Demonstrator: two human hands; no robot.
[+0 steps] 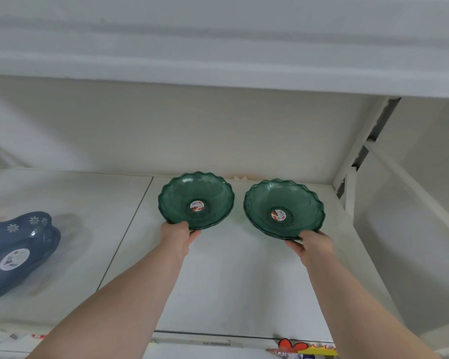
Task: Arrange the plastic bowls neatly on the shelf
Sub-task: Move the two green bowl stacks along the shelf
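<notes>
Two small stacks of see-through green plastic bowls with scalloped rims sit side by side near the back of the white shelf [218, 281]. Each top bowl has a round sticker in its middle. My left hand [178, 235] grips the near rim of the left green bowl stack [196, 195]. The near rim of the right green bowl stack [283, 203] is pinched in my right hand [313, 244]. Both stacks rest on the shelf board, a small gap apart.
A dark blue flower-patterned bowl stack [18, 252] lies at the shelf's left front. Another white shelf board [218, 47] hangs close above. A white upright post [358, 151] bounds the right side. Coloured price tags [301, 347] stick to the front edge.
</notes>
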